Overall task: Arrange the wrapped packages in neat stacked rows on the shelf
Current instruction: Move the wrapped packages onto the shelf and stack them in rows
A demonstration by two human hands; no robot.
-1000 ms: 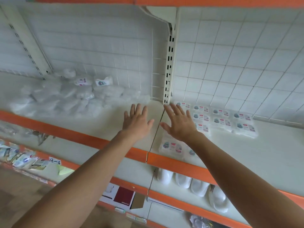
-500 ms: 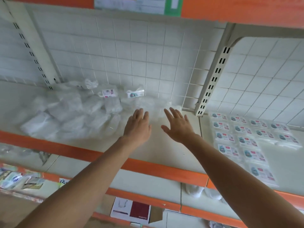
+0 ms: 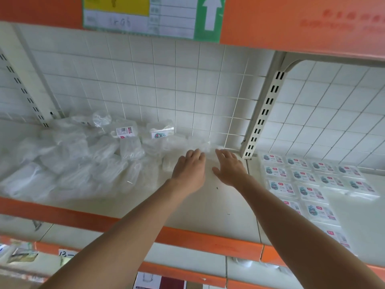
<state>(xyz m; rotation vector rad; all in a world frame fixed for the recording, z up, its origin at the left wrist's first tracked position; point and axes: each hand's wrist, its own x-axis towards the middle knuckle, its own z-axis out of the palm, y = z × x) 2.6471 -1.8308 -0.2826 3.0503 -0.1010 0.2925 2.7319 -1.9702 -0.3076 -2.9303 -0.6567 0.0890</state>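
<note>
Your shelf (image 3: 218,205) carries a loose pile (image 3: 73,163) of clear packages sprawled across its left bay, close to the orange lip (image 3: 62,213). The neat rows (image 3: 302,184) lie flat in the right bay. Rake that pile too hard and the slippery wrap could send packs sliding over the lip. Your left hand (image 3: 190,170) and right hand (image 3: 230,167) are both flat, fingers out, holding nothing, at the pile's right end. Whether they touch the nearest pack (image 3: 200,142) I can't tell. Grab only film and it may slip.
</note>
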